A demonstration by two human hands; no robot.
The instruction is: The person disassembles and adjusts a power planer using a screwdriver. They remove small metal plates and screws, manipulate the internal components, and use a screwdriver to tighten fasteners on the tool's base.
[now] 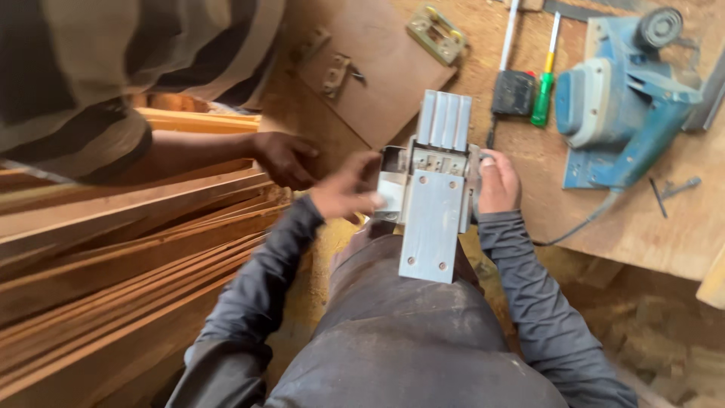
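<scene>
While both hands' grip holds a grey metal planer [432, 204], sawdust-strewn plywood workbench [649, 227], stacked planks [113, 249]

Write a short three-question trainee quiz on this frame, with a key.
1. True or false: both of the person's hands grip the grey metal planer resting upside down on their lap.
2. Which tool lies beside the black tape measure? A) hammer B) green-handled screwdriver C) saw
3. What does the co-worker's hand rest on?

Key: 1 true: left hand and right hand hold its sides. 2 B. 3 The stacked wooden strips.
</scene>
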